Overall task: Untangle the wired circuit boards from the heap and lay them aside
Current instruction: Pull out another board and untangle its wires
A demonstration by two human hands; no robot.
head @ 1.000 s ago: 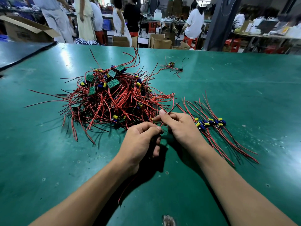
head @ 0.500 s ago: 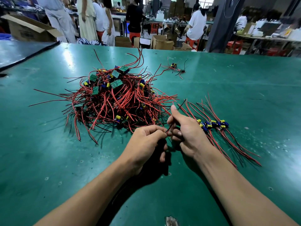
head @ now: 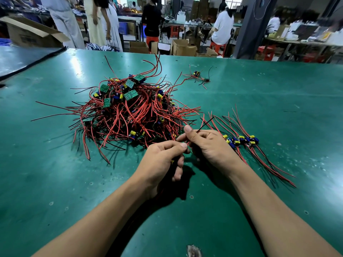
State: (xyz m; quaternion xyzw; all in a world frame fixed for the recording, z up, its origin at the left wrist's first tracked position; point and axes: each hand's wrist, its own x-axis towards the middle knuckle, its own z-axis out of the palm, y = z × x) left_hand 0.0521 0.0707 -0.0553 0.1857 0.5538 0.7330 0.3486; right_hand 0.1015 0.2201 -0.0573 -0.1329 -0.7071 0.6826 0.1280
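Note:
A heap of small green circuit boards tangled in red and black wires lies left of centre on the green table. Just in front of its near edge, my left hand is closed on a small board with a yellow part peeking out under the fingers. My right hand pinches that board's thin wires, and a black wire end sticks up past the thumb. To the right lies a sorted row of boards with blue and yellow capacitors, their wires fanned out straight.
A single stray wired board lies far back near the table's far edge. Beyond the table stand several people, cardboard boxes and workbenches. A dark mat covers the far left corner.
Both hands have drawn slightly back from the heap toward me, still holding the same board and wires. The right hand's grip has shifted along the wires.

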